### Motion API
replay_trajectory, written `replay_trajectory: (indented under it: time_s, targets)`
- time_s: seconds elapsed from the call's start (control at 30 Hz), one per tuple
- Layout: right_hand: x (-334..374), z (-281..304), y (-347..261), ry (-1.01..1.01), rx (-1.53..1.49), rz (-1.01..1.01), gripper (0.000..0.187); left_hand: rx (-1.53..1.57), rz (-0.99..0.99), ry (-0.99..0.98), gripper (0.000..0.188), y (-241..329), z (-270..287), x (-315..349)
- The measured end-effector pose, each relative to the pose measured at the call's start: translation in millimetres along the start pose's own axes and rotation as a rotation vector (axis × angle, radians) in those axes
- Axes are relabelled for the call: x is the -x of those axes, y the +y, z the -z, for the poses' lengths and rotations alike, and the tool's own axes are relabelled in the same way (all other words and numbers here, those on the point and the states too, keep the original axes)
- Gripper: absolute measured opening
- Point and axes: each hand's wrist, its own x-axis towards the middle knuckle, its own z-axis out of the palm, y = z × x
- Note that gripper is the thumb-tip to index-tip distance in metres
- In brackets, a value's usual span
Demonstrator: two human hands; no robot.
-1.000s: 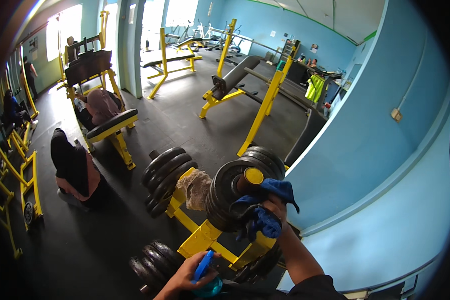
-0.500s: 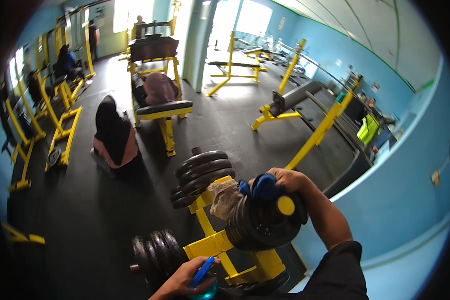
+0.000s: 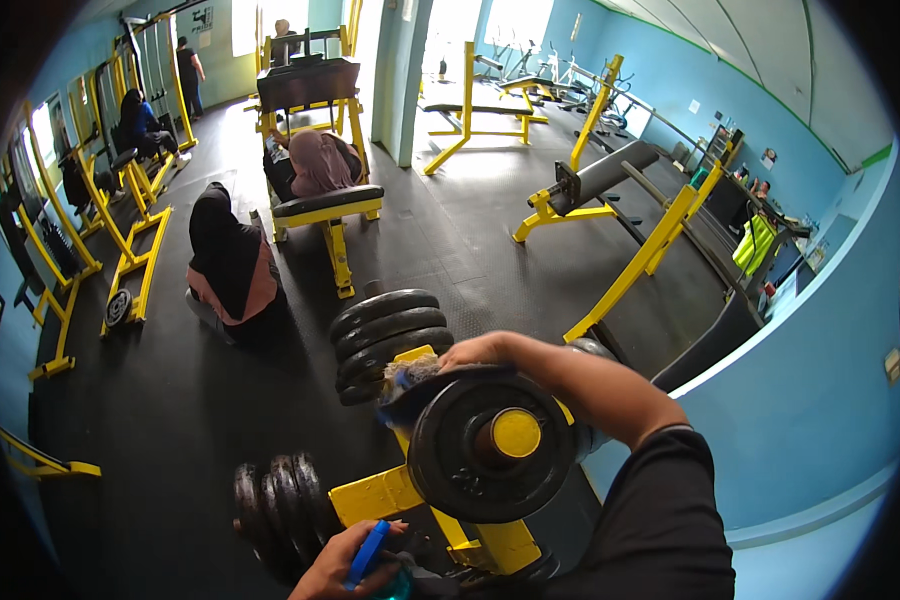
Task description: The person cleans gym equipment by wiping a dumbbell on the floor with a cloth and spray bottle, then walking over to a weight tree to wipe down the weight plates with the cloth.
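A spray bottle point(image 3: 394, 583) with a blue trigger head and teal body is in my left hand point(image 3: 342, 566), low in the picture, fingers wrapped round its neck. My right hand point(image 3: 475, 350) reaches over the stacked black weight plates point(image 3: 470, 485) on the yellow plate rack point(image 3: 375, 495). Its fingers are closed on a blue cloth point(image 3: 420, 398), which drapes along the upper left edge of the plates and is smeared by motion. Against the right fingers, on the rack's top, lies a crumpled beige rag point(image 3: 410, 372). The right fingertips are partly hidden.
More black plates hang on the rack's far side point(image 3: 390, 335) and left side point(image 3: 285, 510). A person in a black head covering point(image 3: 225, 255) sits on the floor ahead. Another is at a yellow bench machine point(image 3: 325, 205). A low blue wall point(image 3: 770, 400) runs along the right.
My right hand has moved left with the blue cloth, from the plates' top right to beside the beige rag. My left hand, with the spray bottle, has shifted slightly left and down.
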Motion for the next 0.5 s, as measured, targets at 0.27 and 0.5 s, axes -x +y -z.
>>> replay_trajectory:
  time_s: [0.27,0.5]
  targets:
    - [62,-116,-13,0.823,-0.696,0.201,0.049,0.013,-0.088,-0.003,0.049,-11,20,0]
    - [34,-254,-83,1.836,-0.282,0.287,0.066,-0.023,-0.117,-0.165,0.049,-30,40,-18]
